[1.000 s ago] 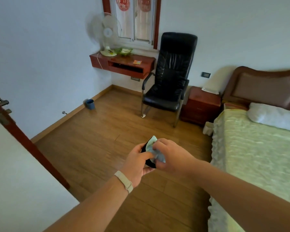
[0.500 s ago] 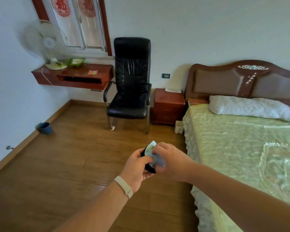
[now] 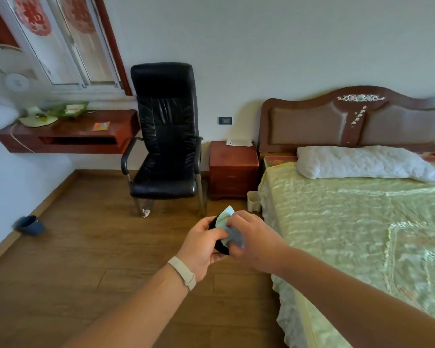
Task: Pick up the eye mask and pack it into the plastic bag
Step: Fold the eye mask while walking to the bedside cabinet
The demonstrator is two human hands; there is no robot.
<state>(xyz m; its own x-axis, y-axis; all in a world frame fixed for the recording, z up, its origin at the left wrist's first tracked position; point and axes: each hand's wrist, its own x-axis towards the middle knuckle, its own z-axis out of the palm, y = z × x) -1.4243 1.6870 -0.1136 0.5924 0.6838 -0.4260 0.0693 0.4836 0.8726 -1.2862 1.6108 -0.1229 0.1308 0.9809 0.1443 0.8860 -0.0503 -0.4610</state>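
Gripping a black eye mask, the left hand is held in mid-air over the wooden floor, beside the bed; a pale plastic bag is pinched against it by the right hand, probably for packing. No writing can be read.

One head-worn wide-angle camera gives the only view, looking forward and down from standing height over both forearms, which reach out from the bottom edge. It faces the far wall, with the black armchair and bedside cabinet near the middle, the wall shelf at left and the bed at right. The hands sit closest, low and central above the wooden floor.
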